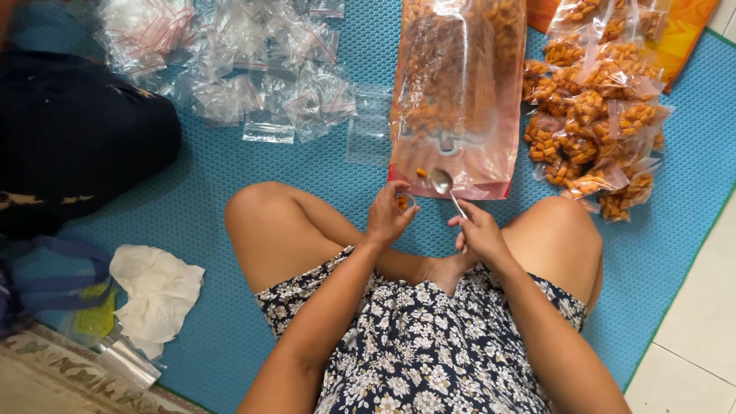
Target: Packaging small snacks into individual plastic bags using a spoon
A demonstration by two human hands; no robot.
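Fingers of the left hand pinch a small clear bag at frame centre, right hand gripping a spoon; best kept level over the bag's mouth.

Bare blue mat lies open at centre left of the frame, between the knee and the heap of empty clear bags at upper left. The big snack bag blocks upper centre; filled small packets crowd the upper right. A white cloth sits lower left, perhaps over more clutter.
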